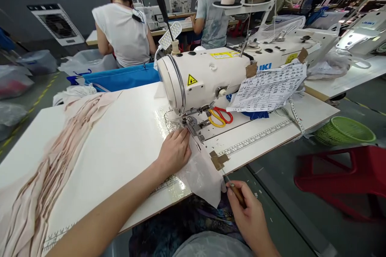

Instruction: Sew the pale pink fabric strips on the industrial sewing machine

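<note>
My left hand (176,149) lies with its fingers stretched out on a thin white piece of fabric (200,176), just in front of the needle area of a white sewing machine (208,74). The fabric runs from under my fingers over the table's front edge and hangs down. My right hand (249,209) is closed around the brown handle of an awl (237,193), below the table edge. The awl's thin metal shaft points up toward the fabric's right corner; its tip is hard to make out. Scissors (221,116) with red and yellow handles lie behind the presser foot.
A long heap of pale pink fabric strips (60,156) covers the table's left side. Handwritten paper (268,86) hangs on the machine. A tape measure (297,116) lies at the right. A green basket (345,130) and red stool (343,180) stand beyond. Two people sit ahead.
</note>
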`<state>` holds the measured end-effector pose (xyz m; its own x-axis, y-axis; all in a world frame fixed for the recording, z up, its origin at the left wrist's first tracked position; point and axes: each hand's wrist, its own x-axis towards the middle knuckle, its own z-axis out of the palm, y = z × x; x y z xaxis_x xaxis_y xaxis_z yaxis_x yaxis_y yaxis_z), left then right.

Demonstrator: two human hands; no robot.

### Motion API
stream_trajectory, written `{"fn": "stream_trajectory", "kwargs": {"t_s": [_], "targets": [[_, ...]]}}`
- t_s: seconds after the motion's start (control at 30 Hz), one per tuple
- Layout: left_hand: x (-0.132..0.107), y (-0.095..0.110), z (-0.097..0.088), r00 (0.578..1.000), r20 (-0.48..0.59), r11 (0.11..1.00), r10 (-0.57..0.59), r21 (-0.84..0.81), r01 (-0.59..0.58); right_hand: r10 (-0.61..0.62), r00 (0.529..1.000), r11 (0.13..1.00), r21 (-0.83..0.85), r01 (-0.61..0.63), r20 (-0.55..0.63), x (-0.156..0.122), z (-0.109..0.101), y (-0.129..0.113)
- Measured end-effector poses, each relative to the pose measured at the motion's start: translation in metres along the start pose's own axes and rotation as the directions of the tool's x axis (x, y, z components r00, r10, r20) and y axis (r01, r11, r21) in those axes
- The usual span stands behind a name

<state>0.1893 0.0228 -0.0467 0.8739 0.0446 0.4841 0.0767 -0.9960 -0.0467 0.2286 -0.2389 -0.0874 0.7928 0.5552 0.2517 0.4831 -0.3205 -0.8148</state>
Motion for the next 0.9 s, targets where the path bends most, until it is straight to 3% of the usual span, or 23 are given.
{"fn": "stream_trajectory", "kwargs": {"t_s": [0.13, 0.3, 0.4, 0.5, 0.57, 0.67, 0.77, 0.9], "targets": [[-0.001, 0.000, -0.001, 1.000, -0.005, 1.000, -0.009, -0.017, 0.009, -0.032, 0.995, 0.991, -0.131, 0.020, -0.093, 0.006, 0.013, 0.000], [-0.002, 0.000, -0.001, 1.000, 0.007, 1.000, -0.012, -0.024, 0.012, -0.220, 0.967, 0.936, -0.305, 0.173, -0.127, 0.012, 0.016, 0.002], [-0.002, -0.001, -0.001, 1.000, 0.021, 0.999, -0.017, -0.032, 0.017, -0.308, 0.945, 0.913, -0.313, 0.261, -0.111, 0.015, 0.012, 0.001], [-0.002, -0.001, -0.001, 0.999, 0.030, 0.998, -0.032, -0.044, 0.033, -0.312, 0.945, 0.934, -0.215, 0.286, -0.097, 0.015, 0.006, -0.001], [-0.002, -0.001, -0.002, 0.999, 0.036, 0.997, -0.041, -0.060, 0.043, -0.253, 0.962, 0.964, -0.114, 0.241, -0.103, 0.013, 0.003, -0.001], [-0.002, -0.002, -0.004, 0.998, 0.037, 0.993, -0.056, -0.098, 0.060, -0.020, 0.996, 0.999, 0.048, 0.025, -0.088, 0.009, 0.004, -0.002], [-0.002, -0.002, -0.005, 0.997, 0.035, 0.989, -0.071, -0.126, 0.075, 0.184, 0.983, 0.966, 0.186, -0.178, -0.017, 0.006, 0.008, -0.006], [-0.002, -0.001, -0.006, 0.996, 0.049, 0.987, -0.072, -0.140, 0.079, 0.270, 0.961, 0.921, 0.275, -0.275, 0.056, 0.006, 0.009, -0.012]]}}
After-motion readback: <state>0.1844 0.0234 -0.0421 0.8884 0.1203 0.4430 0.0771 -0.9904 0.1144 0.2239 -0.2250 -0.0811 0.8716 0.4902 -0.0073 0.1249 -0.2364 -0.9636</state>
